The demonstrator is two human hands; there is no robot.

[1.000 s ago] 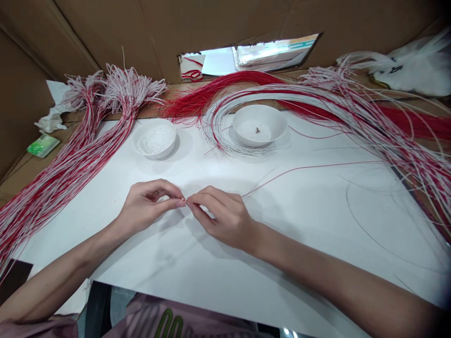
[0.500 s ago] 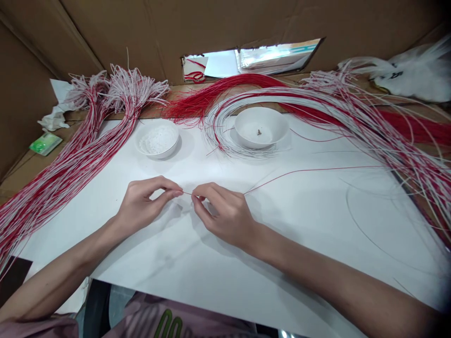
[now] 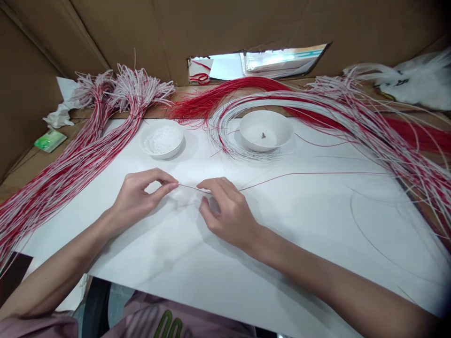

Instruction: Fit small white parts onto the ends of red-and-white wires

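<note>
A thin red cord (image 3: pixel 271 178) runs from the right side of the white table top to my fingers. My left hand (image 3: pixel 144 192) pinches its end between thumb and forefinger. My right hand (image 3: pixel 229 211) is just to the right, thumb and forefinger apart, with the cord passing by its fingers. Beyond my hands stand a white bowl (image 3: pixel 162 140) with small clear or white bits and a larger white bowl (image 3: pixel 266 130) with a tiny dark thing inside.
Bundles of red and white cords (image 3: pixel 116 122) lie on the left, others (image 3: pixel 352 112) at the back right. A cardboard wall (image 3: pixel 264 23) with a slot closes the back. A green packet (image 3: pixel 50 140) sits far left, a plastic bag (image 3: pixel 416 82) far right.
My right thumb and forefinger have come apart. The hands are farther from each other, with more of the red cord showing between them. The view has shifted slightly.
</note>
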